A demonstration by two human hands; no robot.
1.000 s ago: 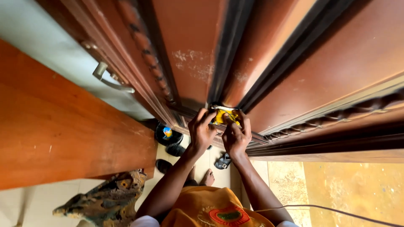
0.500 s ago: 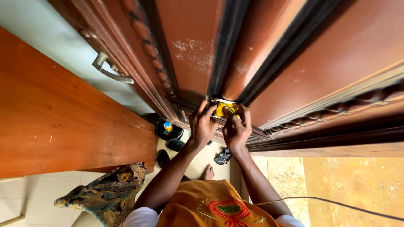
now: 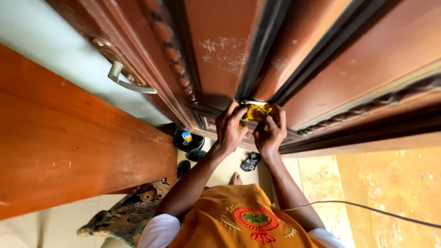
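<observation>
Here both hands work at one spot on the brown wooden door (image 3: 229, 41), low on its face where two dark vertical grooves meet the carved horizontal moulding (image 3: 376, 103). The left hand (image 3: 231, 128) has its fingers curled over the left end of a small yellow pad (image 3: 257, 111), and the right hand (image 3: 271, 131) grips the right end, so each hand is closed on the pad and presses it flat against the wood. The pad may be folded sandpaper or a cloth; the view is too small to tell which.

Above the hands, between the grooves, a pale scuffed patch (image 3: 225, 50) shows on the door panel, which I judge to be a part already rubbed. The rest of the door looks dark and glossy, so by my reading only a small part is done and most of the surface is left.

Near the upper left edge of the door a metal handle (image 3: 126, 80) sticks out. Beyond it stands a plain orange-brown panel (image 3: 69, 142). On the tiled floor (image 3: 227, 170), a dark round tin (image 3: 188, 138) sits just beside the foot of the door, with dark sandals (image 3: 251, 161) near it and a patterned rag (image 3: 126, 216) further off. A thin cable (image 3: 367, 209) runs across the yellow floor on the right.
</observation>
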